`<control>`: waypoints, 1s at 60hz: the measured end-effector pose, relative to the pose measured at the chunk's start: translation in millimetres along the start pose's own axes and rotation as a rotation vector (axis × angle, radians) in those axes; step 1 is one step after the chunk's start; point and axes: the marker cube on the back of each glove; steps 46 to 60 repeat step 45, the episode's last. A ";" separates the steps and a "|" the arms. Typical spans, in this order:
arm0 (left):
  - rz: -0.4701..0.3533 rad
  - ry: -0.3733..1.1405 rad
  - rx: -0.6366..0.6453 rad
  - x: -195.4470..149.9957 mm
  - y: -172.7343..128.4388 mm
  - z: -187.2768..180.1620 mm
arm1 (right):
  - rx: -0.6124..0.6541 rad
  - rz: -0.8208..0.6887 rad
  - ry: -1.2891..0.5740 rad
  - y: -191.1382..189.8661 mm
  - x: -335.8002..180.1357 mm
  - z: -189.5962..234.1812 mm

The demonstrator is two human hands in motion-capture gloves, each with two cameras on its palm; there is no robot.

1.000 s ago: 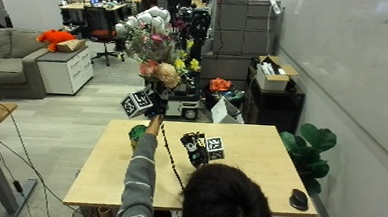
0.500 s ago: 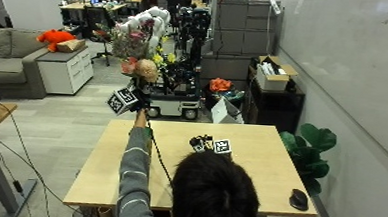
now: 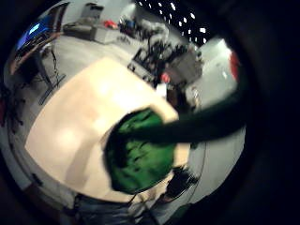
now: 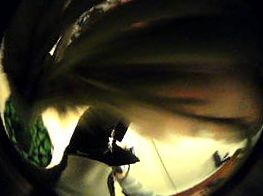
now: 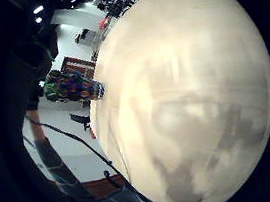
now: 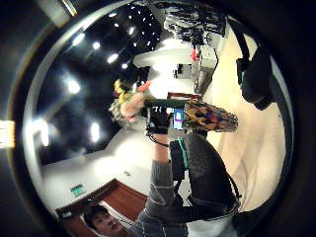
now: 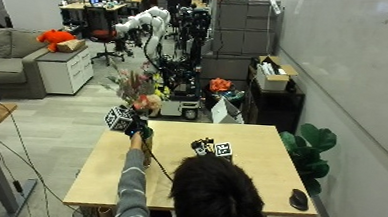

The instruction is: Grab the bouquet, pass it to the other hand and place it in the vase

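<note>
Two gloved hands work over the pale wooden table [image 7: 258, 162]. The left hand [image 7: 135, 127], arm stretched forward, grips the bushy bouquet [image 7: 139, 88] above the table's far left edge. The right hand [image 7: 202, 147] hovers mid-table; its fingers are unclear.

Left hand [image 7: 137, 127] raised and gripping; right hand [image 7: 202, 147] hovers low.

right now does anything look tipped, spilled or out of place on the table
Nothing stands out. The left hand holds the bouquet up above the vase at the table's left side; the right hand rests on the tabletop. Nothing looks spilled.
</note>
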 end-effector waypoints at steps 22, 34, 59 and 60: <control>-0.336 -0.260 -0.222 -84.2 88.6 -45.5 | 0.046 0.044 0.084 24.5 -18.7 -10.5; -0.292 -0.207 -0.090 -73.5 102.1 -71.4 | -0.031 -0.103 -0.110 38.5 -57.9 -9.3; -0.297 -0.174 -0.089 -75.7 105.5 -68.9 | 0.017 -0.148 -0.006 32.5 -41.7 -9.3; -0.297 -0.174 -0.089 -75.7 105.5 -68.9 | 0.017 -0.148 -0.006 32.5 -41.7 -9.3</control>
